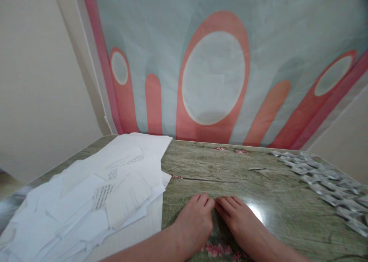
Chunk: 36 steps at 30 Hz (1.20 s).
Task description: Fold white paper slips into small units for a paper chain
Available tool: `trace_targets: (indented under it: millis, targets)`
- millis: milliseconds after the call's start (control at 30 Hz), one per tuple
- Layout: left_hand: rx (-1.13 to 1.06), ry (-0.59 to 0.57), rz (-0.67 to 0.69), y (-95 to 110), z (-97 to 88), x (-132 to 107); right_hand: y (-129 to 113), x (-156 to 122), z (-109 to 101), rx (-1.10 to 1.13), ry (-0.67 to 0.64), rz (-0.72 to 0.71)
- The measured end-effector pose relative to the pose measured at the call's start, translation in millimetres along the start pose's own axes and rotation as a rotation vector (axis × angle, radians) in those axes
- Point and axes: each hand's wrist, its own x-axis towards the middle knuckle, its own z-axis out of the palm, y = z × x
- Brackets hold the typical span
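My left hand point(196, 219) rests on the wood-patterned table with its fingers curled under and pressed together. Beside it, fingertips almost touching the left ones, is my right hand point(238, 219), its fingers also together and bent downward. Both are seen from the back, so anything between or beneath the fingers is hidden. Just left of my left hand lies a spread pile of white paper sheets point(86, 200), some with printed text. One smaller off-white sheet point(129, 200) lies on top near the pile's right side.
Several rows of folded silvery-grey strips point(324, 177) lie along the table's right side. The table point(212, 170) has a grey-green wood print with pink flower patterns. Behind its far edge hangs a grey-blue sheet with red and white shapes point(212, 78). A pale wall point(43, 82) stands at the left.
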Motion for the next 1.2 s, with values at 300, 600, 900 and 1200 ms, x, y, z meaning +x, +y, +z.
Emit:
trace_targets:
  millis: [300, 600, 900, 1200]
  targets:
    - [-0.046, 0.040, -0.055, -5, -5.3, 0, -8, 1, 2, -0.084, -0.037, 0.035]
    - [-0.031, 0.083, -0.076, -3, 0.3, -4, -12, 0, 0, -0.133, -0.021, 0.033]
    - [-0.076, 0.087, -0.065, -5, -3.6, -3, 0, 4, -5, 0.058, -0.055, 0.086]
    - [-0.105, 0.136, -0.048, -6, 0.5, -4, 3, 3, -5, 0.359, 0.040, 0.180]
